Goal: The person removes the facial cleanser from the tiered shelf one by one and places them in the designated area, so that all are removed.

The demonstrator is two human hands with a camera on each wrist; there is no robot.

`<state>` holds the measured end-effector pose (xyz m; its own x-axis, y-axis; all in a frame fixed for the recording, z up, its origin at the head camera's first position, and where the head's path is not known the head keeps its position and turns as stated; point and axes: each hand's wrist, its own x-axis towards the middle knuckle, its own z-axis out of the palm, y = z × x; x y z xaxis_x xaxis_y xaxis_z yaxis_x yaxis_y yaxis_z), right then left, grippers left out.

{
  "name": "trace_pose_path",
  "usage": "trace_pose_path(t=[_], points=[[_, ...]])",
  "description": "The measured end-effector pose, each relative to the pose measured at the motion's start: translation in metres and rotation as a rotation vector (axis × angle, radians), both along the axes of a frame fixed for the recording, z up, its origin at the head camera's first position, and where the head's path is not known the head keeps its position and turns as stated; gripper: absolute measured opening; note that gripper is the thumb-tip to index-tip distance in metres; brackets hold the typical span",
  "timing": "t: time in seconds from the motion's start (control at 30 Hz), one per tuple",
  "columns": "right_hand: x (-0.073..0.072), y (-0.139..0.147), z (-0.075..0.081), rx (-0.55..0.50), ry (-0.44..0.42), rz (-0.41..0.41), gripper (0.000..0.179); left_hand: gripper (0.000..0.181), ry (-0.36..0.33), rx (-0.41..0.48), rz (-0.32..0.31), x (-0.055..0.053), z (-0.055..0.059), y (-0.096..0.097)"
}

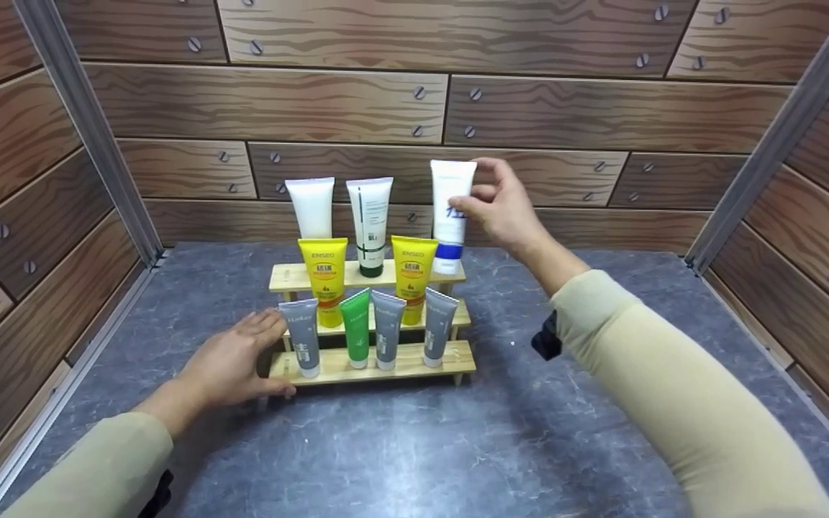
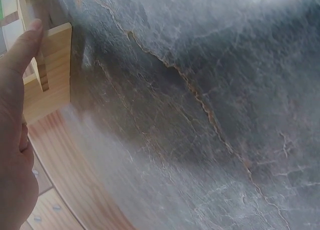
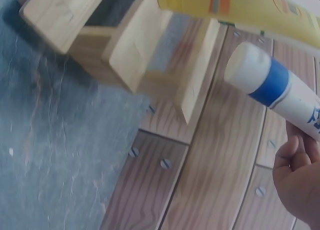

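Nearest me, grey marbled tabletop [image 1: 400,453]. Left hand [image 1: 231,360] at left end of the three-tier wooden rack [image 1: 332,368]: thumb and fingers spread well apart, thumb touching the bottom tier's front edge; some fingertips hidden. Bottom tier, left to right: grey tube, green tube [image 1: 357,329], two grey tubes [image 1: 387,331]. Middle tier: two yellow tubes [image 1: 324,270]. Top tier: plain white tube [image 1: 311,208] at left, green-capped white tube [image 1: 370,223] beside it. Right hand [image 1: 508,212] pinches the blue-banded white tube [image 1: 450,230] between thumb and fingers, roughly upright at the top tier's right end; right wrist view shows cap apart from the wood. Beyond: wood-plank-patterned wall [image 1: 357,104].
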<state>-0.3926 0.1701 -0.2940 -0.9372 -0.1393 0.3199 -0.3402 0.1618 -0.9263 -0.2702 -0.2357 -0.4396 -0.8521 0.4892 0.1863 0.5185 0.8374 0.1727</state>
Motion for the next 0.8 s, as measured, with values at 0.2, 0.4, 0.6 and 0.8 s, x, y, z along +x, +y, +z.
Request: trace_pose_path(t=[0.2,0.4,0.6,0.8], points=[[0.001,0.027,0.009,-0.019,0.051,-0.077,0.053,0.108,0.006,0.015,0.002,-0.001,-0.002,0.001],[0.005,0.056,0.013,-0.023,0.071,-0.105,0.050,0.107,0.006,0.029,-0.001,0.001,-0.001,0.001],[0.009,0.084,0.005,0.003,0.054,-0.120,0.051,0.106,0.011,0.026,0.001,0.002,0.000,0.000],[0.011,0.105,-0.017,-0.004,-0.030,-0.143,0.059,0.107,0.016,0.020,0.002,0.003,0.000,0.001]])
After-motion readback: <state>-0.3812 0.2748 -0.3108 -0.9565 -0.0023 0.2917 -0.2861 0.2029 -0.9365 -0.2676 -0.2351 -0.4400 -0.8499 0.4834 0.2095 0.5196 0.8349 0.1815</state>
